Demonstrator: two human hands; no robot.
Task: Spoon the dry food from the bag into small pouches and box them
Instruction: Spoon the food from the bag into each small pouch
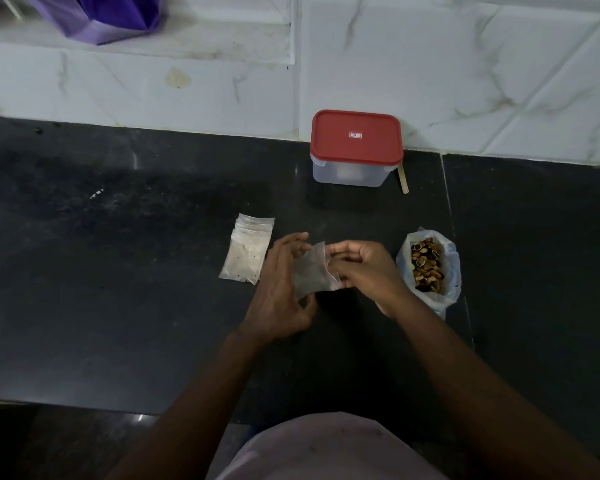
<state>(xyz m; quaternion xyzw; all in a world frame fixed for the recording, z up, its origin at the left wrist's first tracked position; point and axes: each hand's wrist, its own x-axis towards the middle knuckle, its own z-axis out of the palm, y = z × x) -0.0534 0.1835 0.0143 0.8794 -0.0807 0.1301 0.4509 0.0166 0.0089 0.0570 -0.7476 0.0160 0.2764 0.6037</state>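
Observation:
Both hands hold one small clear pouch [314,270] above the black counter. My left hand [279,289] grips its lower left side. Fingers of my right hand [359,268] pinch its top right edge. A stack of empty clear pouches [246,249] lies just left of my left hand. An open plastic bag of mixed dry food [428,265] stands to the right of my right hand. A clear box with a red lid [355,147], shut, stands at the back against the wall. A wooden stick [403,180] leans beside the box.
The black counter [118,271] runs wide to the left and right, with its front edge near my body. A white marble-tiled wall [465,64] rises behind it. A purple bag [101,15] rests on a ledge at the top left.

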